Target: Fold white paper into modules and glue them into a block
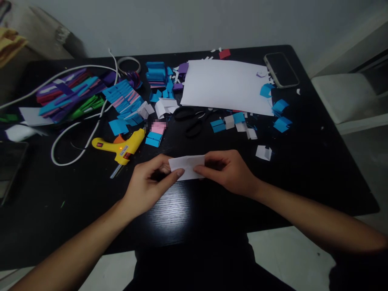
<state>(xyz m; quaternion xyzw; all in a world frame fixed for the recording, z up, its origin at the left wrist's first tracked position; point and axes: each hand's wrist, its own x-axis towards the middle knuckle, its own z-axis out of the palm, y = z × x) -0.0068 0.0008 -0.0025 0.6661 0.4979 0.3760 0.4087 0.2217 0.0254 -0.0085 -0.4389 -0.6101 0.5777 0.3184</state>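
Scissors (205,118) (black) beyond held paper (188,163)

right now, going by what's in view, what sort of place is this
Most likely a craft workspace, perhaps at home: a yellow glue gun, black-handled scissors and many folded blue paper pieces lie on the black table.
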